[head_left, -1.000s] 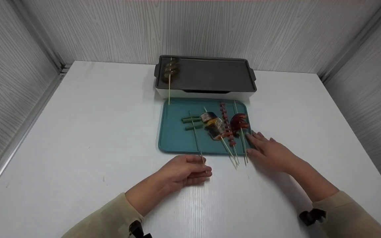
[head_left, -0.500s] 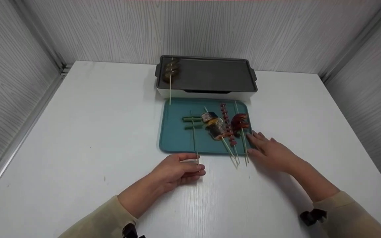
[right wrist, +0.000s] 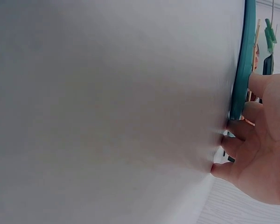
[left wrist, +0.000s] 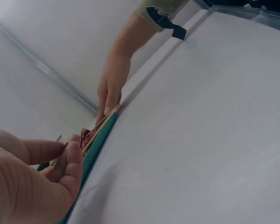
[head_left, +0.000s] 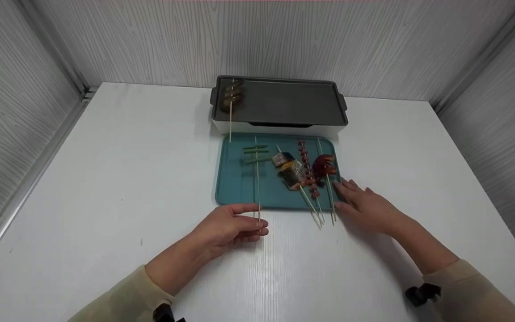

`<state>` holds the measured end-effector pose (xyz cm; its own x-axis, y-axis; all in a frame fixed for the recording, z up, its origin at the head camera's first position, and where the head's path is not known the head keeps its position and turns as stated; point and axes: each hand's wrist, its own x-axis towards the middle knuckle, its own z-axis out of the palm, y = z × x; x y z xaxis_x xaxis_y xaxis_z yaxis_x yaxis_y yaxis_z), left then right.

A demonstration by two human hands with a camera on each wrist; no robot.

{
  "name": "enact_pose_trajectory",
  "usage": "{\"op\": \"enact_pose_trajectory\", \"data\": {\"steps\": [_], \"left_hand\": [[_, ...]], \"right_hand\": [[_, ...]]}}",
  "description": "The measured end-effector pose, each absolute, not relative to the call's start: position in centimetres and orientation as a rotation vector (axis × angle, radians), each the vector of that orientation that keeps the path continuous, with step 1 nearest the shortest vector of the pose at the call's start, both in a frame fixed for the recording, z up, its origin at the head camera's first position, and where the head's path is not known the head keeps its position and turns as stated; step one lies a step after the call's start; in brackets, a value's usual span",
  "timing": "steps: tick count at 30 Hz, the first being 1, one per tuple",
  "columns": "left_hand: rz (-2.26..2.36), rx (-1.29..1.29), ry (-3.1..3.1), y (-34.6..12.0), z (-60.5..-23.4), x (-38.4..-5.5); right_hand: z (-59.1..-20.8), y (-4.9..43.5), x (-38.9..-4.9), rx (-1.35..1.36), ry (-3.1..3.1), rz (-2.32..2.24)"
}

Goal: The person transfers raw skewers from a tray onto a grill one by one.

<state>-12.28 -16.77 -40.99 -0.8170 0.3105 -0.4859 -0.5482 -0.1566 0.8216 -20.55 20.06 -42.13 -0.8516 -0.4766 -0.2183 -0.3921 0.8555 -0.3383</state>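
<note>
Between thumb and fingers, my left hand [head_left: 233,226] pinches the bare lower end of a skewer of green vegetable pieces [head_left: 256,154]. That skewer is held up over the left half of a teal tray [head_left: 235,188], its green pieces towards the grill. My right hand [head_left: 367,208] rests at the tray's front right corner, fingers spread and touching the rim and table. In the right wrist view its fingertips [right wrist: 217,169] are on the table. On the tray lie a fish-chunk skewer [head_left: 293,172], a skewer of small red pieces [head_left: 304,156] and a dark red skewer [head_left: 323,165].
Right behind the tray stands a grill with a black plate [head_left: 284,100] and white base. A brown spiral-shaped skewer [head_left: 232,95] lies at the plate's left end, its stick jutting over the front edge. Pale wood-grain panels [head_left: 284,40] enclose the white table [head_left: 150,147].
My left hand has moved left with the green skewer, whose pieces have come away from the fish skewer and further towards the grill. The right hand has stayed at the tray corner.
</note>
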Motion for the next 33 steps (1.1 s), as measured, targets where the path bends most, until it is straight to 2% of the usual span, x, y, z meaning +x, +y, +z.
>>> {"op": "enact_pose_trajectory", "data": {"steps": [16, 26, 33], "left_hand": [[1.978, -0.184, 1.716, -17.7, -35.9, -15.1], [1.951, -0.104, 1.794, -17.7, -32.2, -18.4], [1.965, -0.090, 1.804, -17.3, -31.2, -21.7]], "right_hand": [[-42.0, 20.0, -20.6, -0.616, 2.721, -0.422], [-42.4, 20.2, -20.6, -0.621, 2.735, -0.431], [-42.6, 20.2, -20.6, -0.616, 2.748, -0.446]]}}
